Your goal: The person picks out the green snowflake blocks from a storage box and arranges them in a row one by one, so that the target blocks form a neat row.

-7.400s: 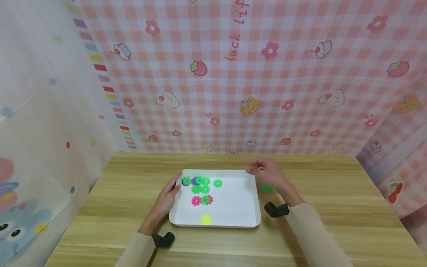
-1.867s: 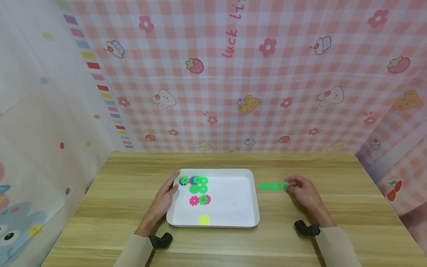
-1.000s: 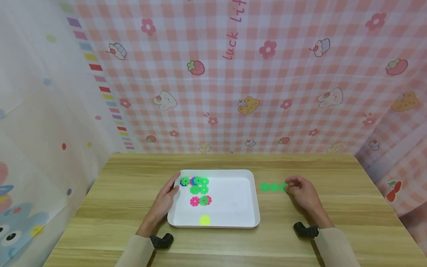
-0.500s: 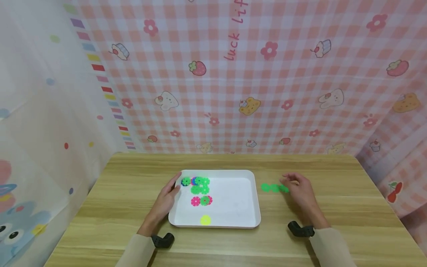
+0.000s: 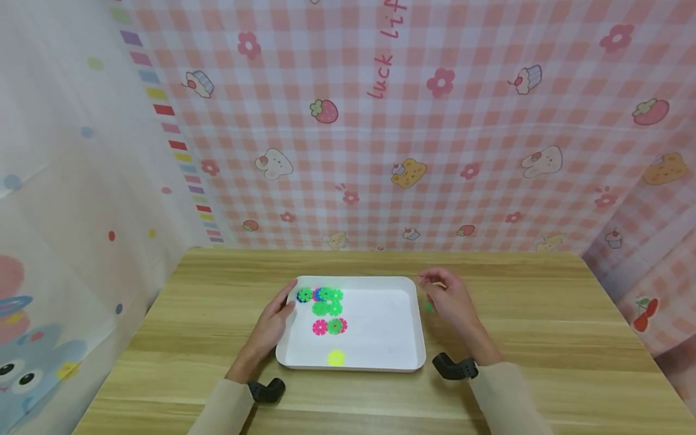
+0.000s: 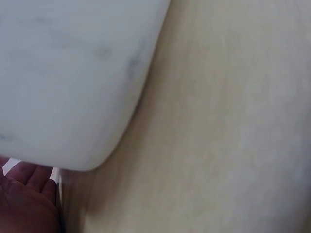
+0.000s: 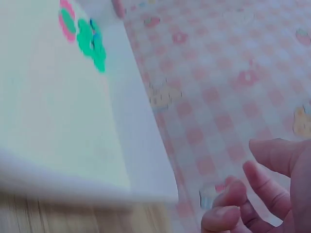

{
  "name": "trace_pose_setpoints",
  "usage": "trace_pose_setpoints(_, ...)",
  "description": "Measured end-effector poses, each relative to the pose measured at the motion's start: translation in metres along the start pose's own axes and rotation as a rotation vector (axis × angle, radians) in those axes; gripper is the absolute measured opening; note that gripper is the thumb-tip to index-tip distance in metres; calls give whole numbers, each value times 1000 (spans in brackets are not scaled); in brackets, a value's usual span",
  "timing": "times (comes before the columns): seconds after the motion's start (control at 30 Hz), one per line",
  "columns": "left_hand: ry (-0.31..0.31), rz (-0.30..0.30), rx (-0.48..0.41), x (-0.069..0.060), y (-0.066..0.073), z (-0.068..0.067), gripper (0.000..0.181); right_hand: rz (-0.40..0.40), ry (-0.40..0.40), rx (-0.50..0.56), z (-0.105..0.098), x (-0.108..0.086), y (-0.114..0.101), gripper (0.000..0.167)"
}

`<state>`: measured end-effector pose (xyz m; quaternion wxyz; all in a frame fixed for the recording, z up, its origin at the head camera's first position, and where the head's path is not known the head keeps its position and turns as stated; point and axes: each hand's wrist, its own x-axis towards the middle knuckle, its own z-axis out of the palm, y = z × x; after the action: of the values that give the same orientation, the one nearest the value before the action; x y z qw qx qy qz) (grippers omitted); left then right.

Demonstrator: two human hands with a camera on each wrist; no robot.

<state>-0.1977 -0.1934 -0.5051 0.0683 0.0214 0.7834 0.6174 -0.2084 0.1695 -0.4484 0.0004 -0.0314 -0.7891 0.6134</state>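
Note:
A white tray (image 5: 375, 338) lies on the table with flower-shaped plastic discs in it. My left hand (image 5: 270, 326) holds its left side, thumb at the rim and fingers along the outer edge. Green discs (image 5: 327, 308) cluster at the tray's upper left, some overlapping blue and pink ones. Below them are a pink disc (image 5: 319, 327) and a green disc (image 5: 335, 327) over another pink one. Near the front rim lies a yellow disc (image 5: 336, 357). My right hand (image 5: 448, 299) hovers by the tray's right edge, fingers loosely bent, holding nothing. It mostly hides green discs (image 5: 429, 307) on the table.
The wooden table (image 5: 544, 338) extends on both sides of the tray. A pink checked cloth (image 5: 370, 199) hangs behind it, and a white patterned cloth (image 5: 136, 205) hangs at the left. Each wrist carries a black camera mount (image 5: 455, 367).
A loose green disc left the tray and joined a row on the table at the right. My right hand released it and moved left towards the tray. My left hand stayed put.

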Motion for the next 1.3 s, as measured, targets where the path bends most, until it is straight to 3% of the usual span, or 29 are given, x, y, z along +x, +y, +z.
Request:
trace_pose_setpoints(0.23, 13, 2, 18, 0, -1, 0, 49, 49, -108, 22, 43, -5, -13, 25)
trace_pose_setpoints(0.47, 0, -14, 23, 1, -2, 0, 50, 38, -239, -23, 86, -13, -15, 26)
trace_pose_setpoints(0.7, -1, -17, 27, 2, -4, 0, 50, 96, -363, -126, 115, -21, -9, 27)
trace_pose_setpoints(1.03, -4, 6, 16, 2, -2, 1, 50, 14, -329, -277, 139, -22, 1, 23)
trace_pose_setpoints(1.3, -1, -28, 24, -1, 4, 0, 50, -15, -311, -311, 143, -24, 6, 20)
